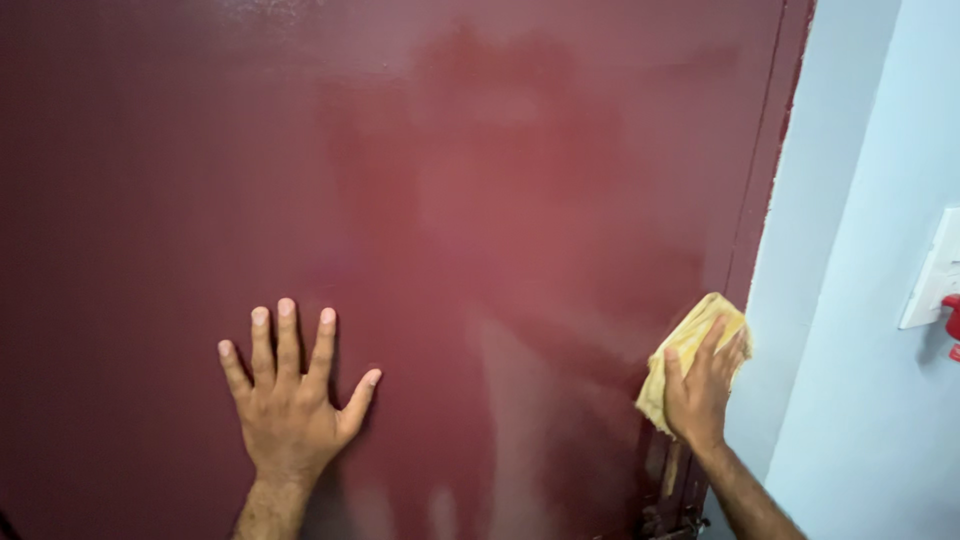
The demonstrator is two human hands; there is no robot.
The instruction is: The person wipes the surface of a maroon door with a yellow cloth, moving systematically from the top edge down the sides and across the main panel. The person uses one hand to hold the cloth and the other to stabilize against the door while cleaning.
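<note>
A glossy dark red door (480,180) fills most of the view. My left hand (290,395) lies flat against it at the lower left, fingers spread, holding nothing. My right hand (700,385) presses a folded yellow cloth (685,345) onto the door close to its right edge. The cloth sticks out above and to the left of the fingers. A faint reflection of a person shows in the door's sheen.
The door frame (770,170) runs down the right side, with a pale blue wall (860,300) beyond it. A white switch plate (930,270) with a red part sits on that wall. A metal latch (670,515) shows at the door's bottom right.
</note>
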